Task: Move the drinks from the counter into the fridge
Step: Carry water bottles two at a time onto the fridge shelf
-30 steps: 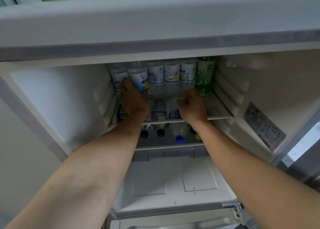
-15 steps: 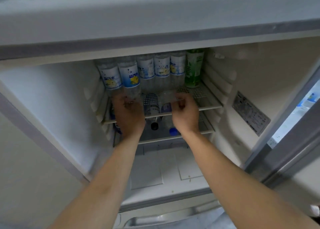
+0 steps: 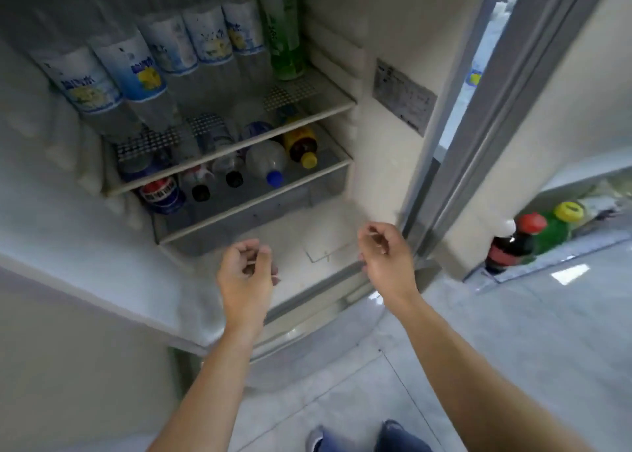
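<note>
In the head view both hands hang in front of the open fridge point(image 3: 386, 150), the left hand point(image 3: 247, 269) and the right hand point(image 3: 383, 250) each with fingers loosely curled and holding nothing. The water bottles point(image 3: 143, 72) and a green bottle point(image 3: 282, 31) stand crowded on the upper shelf point(image 3: 309, 109), with more bottles lying on the lower shelf point(image 3: 307, 178). The bottles still to be stored, among them a red-capped dark bottle point(image 3: 513, 243) and a yellow-capped green bottle point(image 3: 561, 226), sit low at the right. I judge the chief risk is knocking over the packed upright row when pushing another drink in, since little free shelf shows.
</note>
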A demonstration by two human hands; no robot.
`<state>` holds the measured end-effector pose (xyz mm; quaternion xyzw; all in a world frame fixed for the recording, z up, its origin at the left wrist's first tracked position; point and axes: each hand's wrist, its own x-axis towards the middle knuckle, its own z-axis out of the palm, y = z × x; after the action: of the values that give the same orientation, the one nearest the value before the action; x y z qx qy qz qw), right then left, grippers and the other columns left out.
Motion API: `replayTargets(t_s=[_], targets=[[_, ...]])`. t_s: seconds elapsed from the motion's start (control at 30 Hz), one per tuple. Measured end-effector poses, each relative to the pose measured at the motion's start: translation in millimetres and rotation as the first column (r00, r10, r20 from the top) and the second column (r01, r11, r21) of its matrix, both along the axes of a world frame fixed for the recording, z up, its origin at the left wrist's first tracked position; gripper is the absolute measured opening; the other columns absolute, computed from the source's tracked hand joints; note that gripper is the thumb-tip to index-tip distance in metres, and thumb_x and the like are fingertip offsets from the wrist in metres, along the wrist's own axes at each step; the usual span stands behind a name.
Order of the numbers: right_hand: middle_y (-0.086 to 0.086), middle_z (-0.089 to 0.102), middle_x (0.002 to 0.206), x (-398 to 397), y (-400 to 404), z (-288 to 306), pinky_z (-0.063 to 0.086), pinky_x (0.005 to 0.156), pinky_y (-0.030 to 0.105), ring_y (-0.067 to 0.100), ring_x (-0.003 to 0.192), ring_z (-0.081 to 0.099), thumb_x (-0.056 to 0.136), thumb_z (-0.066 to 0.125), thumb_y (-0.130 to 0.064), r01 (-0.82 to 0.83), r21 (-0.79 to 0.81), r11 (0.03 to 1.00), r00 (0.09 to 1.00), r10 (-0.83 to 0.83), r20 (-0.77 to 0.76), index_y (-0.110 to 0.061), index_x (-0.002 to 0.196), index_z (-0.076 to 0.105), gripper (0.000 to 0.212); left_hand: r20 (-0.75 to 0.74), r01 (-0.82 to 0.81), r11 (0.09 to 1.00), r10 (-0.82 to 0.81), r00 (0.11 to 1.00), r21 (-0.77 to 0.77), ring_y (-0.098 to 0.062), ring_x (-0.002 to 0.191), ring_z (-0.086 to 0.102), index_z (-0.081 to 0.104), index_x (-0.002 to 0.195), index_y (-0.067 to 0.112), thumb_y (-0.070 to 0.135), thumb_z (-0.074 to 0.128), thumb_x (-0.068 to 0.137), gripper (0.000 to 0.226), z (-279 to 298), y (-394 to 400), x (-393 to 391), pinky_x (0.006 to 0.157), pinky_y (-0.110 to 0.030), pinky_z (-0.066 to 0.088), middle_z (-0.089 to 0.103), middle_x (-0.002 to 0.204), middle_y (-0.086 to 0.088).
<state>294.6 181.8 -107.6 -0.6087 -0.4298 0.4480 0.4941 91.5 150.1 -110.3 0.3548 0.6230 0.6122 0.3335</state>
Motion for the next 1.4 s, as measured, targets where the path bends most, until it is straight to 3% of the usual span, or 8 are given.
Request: replayTargets(t_s=[0.13,0.3,0.43,0.7,0.9,1.07,1.2,1.4], targets=[[0.005,0.065,0.089,54.3,-48.8,-29.6,0.054,0.082,0.043,0.024,0.084,0.063,0.095,0.065,-0.031,0.076,-0.155,0.985,0.997,-0.074,0.017,-0.015,0.111,0.065,0.023,0.03,0.172,0.962,-0.169,0.985,-0.212,-0.007,0.056,0.064,0.065,0.095,0.027,0.012,0.063,0.095,0.015,-41.8,-20.2,22.5,0.05,-0.022,0.054,0.071,0.075,0.002],[0.005,0.067,0.096,113.6,-110.1,-58.4,0.057,0.083,0.041,0.024,0.089,0.067,0.097,0.061,-0.03,0.199,-0.263,0.944,0.98,-0.186,0.072,-0.018,0.107,0.063,0.016,-0.06,0.327,0.858,-0.379,0.923,-0.395,-0.012,0.063,0.067,0.066,0.098,0.025,0.021,0.066,0.094,0.005,-89.5,-52.9,61.1,0.053,-0.024,0.055,0.072,0.079,0.0],[0.009,0.068,0.089,166.0,-177.7,-85.8,0.056,0.067,0.036,0.02,0.074,0.065,0.096,0.062,-0.031,0.288,-0.376,0.881,0.957,-0.282,0.072,-0.018,0.106,0.063,0.016,-0.046,0.407,0.705,-0.527,0.849,-0.58,-0.021,0.068,0.065,0.064,0.101,0.017,0.02,0.065,0.095,0.007,-128.7,-96.5,92.0,0.058,-0.033,0.054,0.07,0.087,-0.009],[0.009,0.067,0.099,273.7,-347.8,-157.8,0.056,0.084,0.048,0.028,0.091,0.067,0.093,0.064,-0.034,0.474,-0.601,0.643,0.856,-0.497,0.144,-0.013,0.108,0.062,0.026,0.007,0.361,0.396,-0.666,0.746,-0.844,-0.026,0.063,0.059,0.062,0.106,0.009,0.017,0.064,0.095,0.014,-189.2,-192.0,130.5,0.056,-0.03,0.048,0.069,0.094,-0.016],[0.013,0.067,0.106,309.2,-459.9,-190.4,0.055,0.09,0.049,0.032,0.097,0.065,0.094,0.063,-0.035,0.548,-0.73,0.409,0.747,-0.632,0.207,-0.01,0.111,0.062,0.03,0.024,0.308,0.254,-0.736,0.676,-0.917,-0.023,0.06,0.056,0.062,0.105,0.009,0.019,0.066,0.094,0.015,-199.4,-226.4,155.3,0.056,-0.027,0.046,0.067,0.088,-0.015],[0.01,0.063,0.091,313.4,-517.7,-199.9,0.051,0.066,0.038,0.027,0.073,0.058,0.094,0.063,-0.032,0.569,-0.788,0.235,0.636,-0.733,0.241,-0.007,0.11,0.063,0.029,0.049,0.306,0.172,-0.799,0.599,-0.936,-0.025,0.066,0.058,0.062,0.098,0.01,0.018,0.066,0.093,0.01,-202.5,-215.3,186.8,0.063,-0.032,0.049,0.068,0.086,-0.014],[0.01,0.065,0.104,310.3,-535.1,-189.6,0.054,0.07,0.037,0.028,0.088,0.062,0.096,0.061,-0.033,0.589,-0.797,0.131,0.549,-0.788,0.277,-0.009,0.111,0.061,0.028,0.068,0.296,0.086,-0.878,0.475,-0.951,-0.026,0.069,0.06,0.063,0.101,0.012,0.021,0.063,0.094,0.011,-211.0,-183.6,218.3,0.064,-0.031,0.052,0.069,0.092,-0.011],[0.007,0.065,0.099,305.6,-533.7,-176.1,0.055,0.074,0.04,0.028,0.092,0.064,0.097,0.06,-0.032,0.607,-0.792,0.065,0.473,-0.83,0.294,-0.013,0.108,0.06,0.022,0.086,0.39,0.022,-0.962,0.258,-0.92,-0.027,0.084,0.067,0.06,0.11,0.015,0.026,0.06,0.096,0.018,-223.1,-113.2,311.0,0.068,-0.033,0.056,0.067,0.098,-0.007]])
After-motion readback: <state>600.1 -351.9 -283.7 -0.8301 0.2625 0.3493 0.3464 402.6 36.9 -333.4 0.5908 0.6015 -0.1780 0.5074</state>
